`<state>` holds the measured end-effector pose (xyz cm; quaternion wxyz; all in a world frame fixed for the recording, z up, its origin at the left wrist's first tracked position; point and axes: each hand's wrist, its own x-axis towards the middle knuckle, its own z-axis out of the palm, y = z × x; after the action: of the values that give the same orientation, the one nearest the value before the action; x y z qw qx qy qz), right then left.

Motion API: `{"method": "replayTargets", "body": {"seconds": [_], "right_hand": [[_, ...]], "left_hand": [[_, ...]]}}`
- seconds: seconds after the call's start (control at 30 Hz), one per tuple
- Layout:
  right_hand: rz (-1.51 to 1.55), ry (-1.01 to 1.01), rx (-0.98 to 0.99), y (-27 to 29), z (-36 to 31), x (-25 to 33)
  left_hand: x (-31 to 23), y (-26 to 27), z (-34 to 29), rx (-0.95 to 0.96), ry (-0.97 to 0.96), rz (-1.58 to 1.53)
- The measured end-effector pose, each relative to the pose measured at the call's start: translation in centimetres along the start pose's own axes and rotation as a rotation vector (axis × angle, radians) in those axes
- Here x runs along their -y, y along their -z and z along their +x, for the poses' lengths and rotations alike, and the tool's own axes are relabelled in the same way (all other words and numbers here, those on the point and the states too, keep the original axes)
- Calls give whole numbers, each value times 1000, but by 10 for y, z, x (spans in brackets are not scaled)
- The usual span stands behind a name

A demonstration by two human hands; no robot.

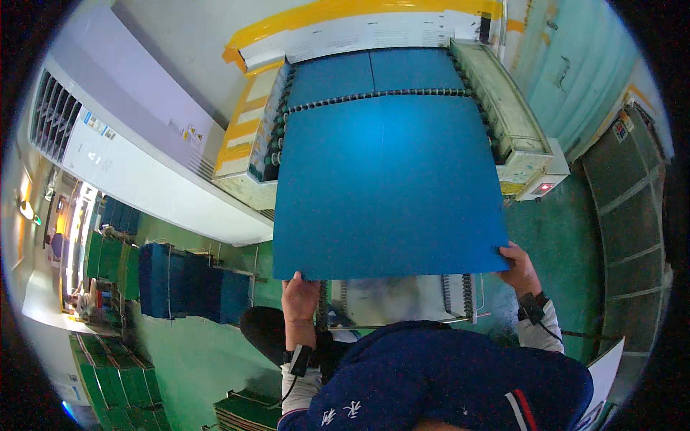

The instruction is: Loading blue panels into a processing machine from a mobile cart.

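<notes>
A big blue sheet [388, 187] lies flat in the middle, held out in front of the person. Its far edge, at 12 o'clock, sits on the machine [503, 108], right by a row of small dark rollers [374, 95].

The left hand [299, 294] grips the near edge of the sheet at about 7 o'clock. The fingers are closed on the corner, with the thumb side under the sheet and the sheet just above the knuckles.

The right hand [519, 267] holds the other near corner at about 4 o'clock. Its fingers are curled tight on the edge, and the sheet runs off to 10 o'clock from them.

Each wrist has a small black band [530, 307].

At 9 o'clock, stacks of blue sheets [187, 281] stand on the green floor [194, 359]. More green stacks [115, 373] stand at 8 o'clock.
</notes>
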<state>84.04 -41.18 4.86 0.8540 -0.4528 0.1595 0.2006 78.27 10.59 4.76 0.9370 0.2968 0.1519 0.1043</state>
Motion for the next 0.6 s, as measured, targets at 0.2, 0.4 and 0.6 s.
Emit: {"method": "replayTargets", "body": {"seconds": [0.2,0.4,0.6], "right_hand": [[192,62,-106,-11,-13,-1],[384,31,-7,-12,7,-41],[332,39,-14,-46,13,-38]], "left_hand": [[4,17,7,-40,30,35],[8,11,19,-18,37,23],[2,9,30,-16,50,-5]]}}
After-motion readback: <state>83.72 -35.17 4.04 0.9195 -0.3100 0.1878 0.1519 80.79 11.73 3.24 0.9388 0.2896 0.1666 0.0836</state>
